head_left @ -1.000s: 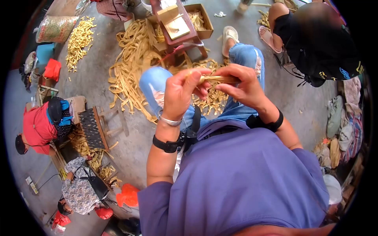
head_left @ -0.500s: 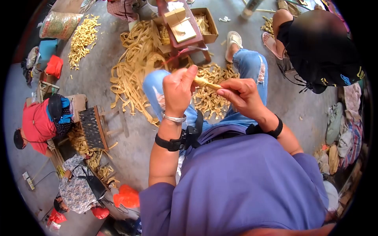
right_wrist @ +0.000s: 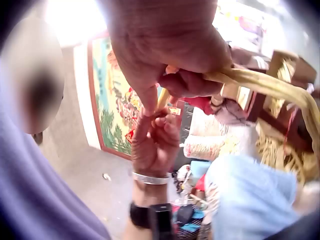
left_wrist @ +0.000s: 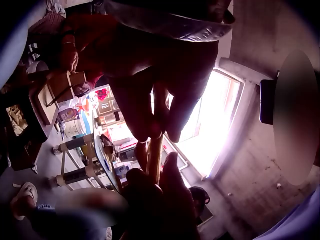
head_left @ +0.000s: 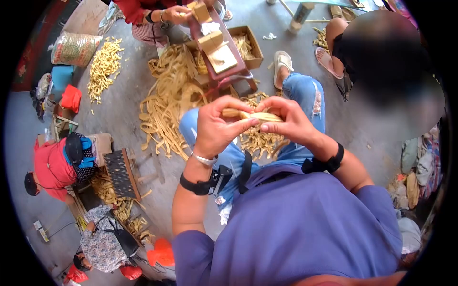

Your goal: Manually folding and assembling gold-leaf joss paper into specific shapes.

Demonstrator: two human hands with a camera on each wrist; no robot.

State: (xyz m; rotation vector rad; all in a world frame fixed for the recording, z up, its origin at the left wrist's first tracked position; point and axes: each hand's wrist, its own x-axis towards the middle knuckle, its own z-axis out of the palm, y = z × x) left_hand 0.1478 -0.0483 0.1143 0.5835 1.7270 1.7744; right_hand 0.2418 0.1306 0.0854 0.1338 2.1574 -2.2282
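Note:
A pale yellow, flexible strip (head_left: pixel 265 116) is folded between the two hands, in front of the knees. My left hand (head_left: pixel 215 127) pinches one end of it, thumb along the near side and fingers curled over the top. Opposite, my right hand (head_left: pixel 295 120) grips the other part between thumb and fingers, the fingertips of both hands close together. From the right hand a long tail of the strip (right_wrist: pixel 272 89) hangs out, seen in the right wrist view. In the dark left wrist view, a narrow part of the strip (left_wrist: pixel 155 157) runs between the fingertips.
Long loose strips (head_left: pixel 162 119) lie heaped on the floor, with short pieces (head_left: pixel 260 140) between the legs. A dark red bench (head_left: pixel 238 76) holds a wooden block (head_left: pixel 222 56), beside a cardboard box (head_left: pixel 257 55). Another person's hand (head_left: pixel 176 14) is at the bench.
The hands have come closer together and turned, with the left thumb now lying along the strip instead of pointing up. The view has shifted, bringing another person's red sleeve in at the top.

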